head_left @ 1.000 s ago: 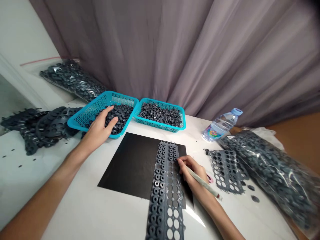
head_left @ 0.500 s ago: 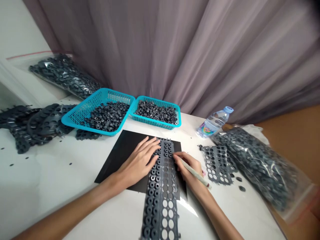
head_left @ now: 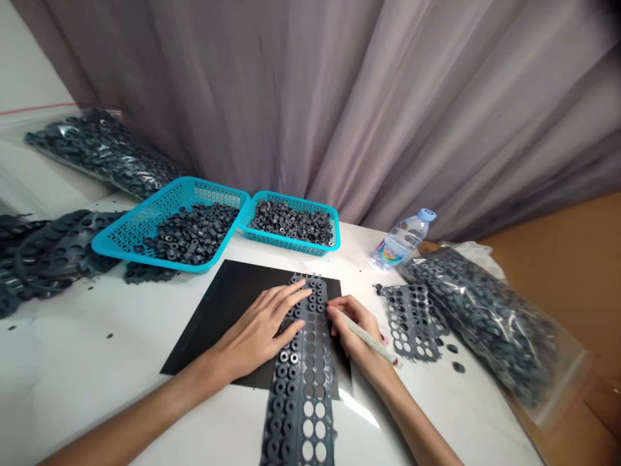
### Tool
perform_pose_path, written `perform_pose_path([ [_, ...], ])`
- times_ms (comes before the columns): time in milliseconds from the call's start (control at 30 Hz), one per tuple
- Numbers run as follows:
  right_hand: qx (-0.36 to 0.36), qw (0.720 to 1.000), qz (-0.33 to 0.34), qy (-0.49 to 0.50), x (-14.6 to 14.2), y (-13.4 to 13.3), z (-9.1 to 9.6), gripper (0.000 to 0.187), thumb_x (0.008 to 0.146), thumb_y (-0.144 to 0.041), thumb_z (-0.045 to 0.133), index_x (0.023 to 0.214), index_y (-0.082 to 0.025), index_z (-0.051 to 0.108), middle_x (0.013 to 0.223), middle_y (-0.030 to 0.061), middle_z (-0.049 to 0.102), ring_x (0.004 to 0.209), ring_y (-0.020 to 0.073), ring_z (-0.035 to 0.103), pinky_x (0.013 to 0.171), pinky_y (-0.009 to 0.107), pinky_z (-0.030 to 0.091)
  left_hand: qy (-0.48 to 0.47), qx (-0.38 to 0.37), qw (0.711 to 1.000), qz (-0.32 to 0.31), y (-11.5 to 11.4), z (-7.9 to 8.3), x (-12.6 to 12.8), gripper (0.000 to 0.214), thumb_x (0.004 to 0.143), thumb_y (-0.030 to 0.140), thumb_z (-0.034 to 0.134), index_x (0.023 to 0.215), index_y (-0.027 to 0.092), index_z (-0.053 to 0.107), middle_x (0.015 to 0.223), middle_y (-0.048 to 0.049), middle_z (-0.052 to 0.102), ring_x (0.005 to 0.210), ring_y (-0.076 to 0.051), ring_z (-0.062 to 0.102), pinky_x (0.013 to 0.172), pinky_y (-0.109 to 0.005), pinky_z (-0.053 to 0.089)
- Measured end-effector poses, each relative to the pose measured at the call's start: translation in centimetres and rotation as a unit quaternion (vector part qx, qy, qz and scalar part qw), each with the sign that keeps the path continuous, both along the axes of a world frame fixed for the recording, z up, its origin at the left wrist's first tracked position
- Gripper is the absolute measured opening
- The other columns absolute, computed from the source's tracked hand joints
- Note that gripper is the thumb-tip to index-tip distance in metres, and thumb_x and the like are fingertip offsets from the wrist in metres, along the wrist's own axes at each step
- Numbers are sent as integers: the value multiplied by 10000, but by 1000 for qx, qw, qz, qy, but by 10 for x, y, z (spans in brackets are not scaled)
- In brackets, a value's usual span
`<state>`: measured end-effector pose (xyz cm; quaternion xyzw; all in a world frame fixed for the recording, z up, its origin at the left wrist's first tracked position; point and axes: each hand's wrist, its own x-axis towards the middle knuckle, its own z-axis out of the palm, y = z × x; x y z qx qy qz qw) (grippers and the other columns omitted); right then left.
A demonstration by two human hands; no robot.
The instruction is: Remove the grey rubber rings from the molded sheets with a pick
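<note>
A long dark grey rubber sheet lies lengthwise in front of me, its far part over a black mat. Ring-shaped pieces fill its left rows and the far end of its right rows; the nearer right rows are open round holes. My left hand rests flat on the sheet's left rows, fingers spread. At the sheet's right edge, my right hand is closed around a pale pen-like tool. The tool's tip is hidden by my fingers, beside the remaining right-hand rings.
Two blue baskets at the back hold loose rings. Bags of rings lie far left and right. A water bottle stands near a smaller perforated sheet. Perforated scraps pile up left.
The whole scene has shifted left in my view as my head turned. Both hands keep nearly the same places on and beside the sheet.
</note>
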<state>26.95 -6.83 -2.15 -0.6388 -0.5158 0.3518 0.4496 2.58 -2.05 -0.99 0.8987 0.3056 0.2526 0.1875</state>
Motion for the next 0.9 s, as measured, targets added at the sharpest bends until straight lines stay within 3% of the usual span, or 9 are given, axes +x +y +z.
perform_pose_path([
  [100,-25,1000,7,15,1,1,0,348,946,-532,623,987,-189,653,659,-6,620,421,118,482,380,229,343,-32,-12,999,3,4,3,6,469,1089,308,478,1543,301,364,1546,-76,526,1412,-258,505,1207,-500,403],
  [200,-26,999,14,31,2,-1,1,366,957,-555,613,991,-191,628,649,-25,599,361,88,420,331,211,300,-42,-32,999,-3,12,6,21,266,1064,286,522,1326,249,541,1297,-76,644,1218,-267,607,1101,-479,469],
  [267,-22,999,19,46,3,-2,1,375,966,-566,603,1012,-194,619,647,-34,594,348,84,423,320,202,301,-30,-47,998,-32,19,6,31,133,1047,271,554,1161,239,615,1133,-44,661,1057,-235,645,1018,-433,502],
  [333,-18,998,22,57,3,-3,0,377,974,-569,594,1035,-197,615,644,-41,593,342,83,430,318,195,307,-42,-71,995,-48,27,4,38,119,1022,278,604,1121,229,649,1040,-31,642,964,-213,645,928,-378,526],
  [533,1,999,15,38,1,-4,0,386,987,-579,568,1040,-202,631,610,-51,579,354,86,434,326,192,312,-92,-154,980,-90,42,-7,39,227,1011,397,647,1158,268,763,1057,-34,631,986,-194,662,930,-338,523],
  [733,-3,999,9,37,0,-4,-2,339,994,-544,562,1011,-208,606,574,-56,574,357,89,437,346,191,322,-50,-96,991,-75,37,-1,40,376,993,501,664,1328,336,707,1244,-39,628,1152,-217,638,1046,-364,483],
  [900,-13,994,34,108,15,-1,4,172,961,-387,582,933,-218,560,579,-57,591,376,101,473,351,192,377,-32,-90,994,-49,37,3,45,279,1006,537,627,1126,329,771,1143,10,692,1108,-207,647,976,-341,495],
])
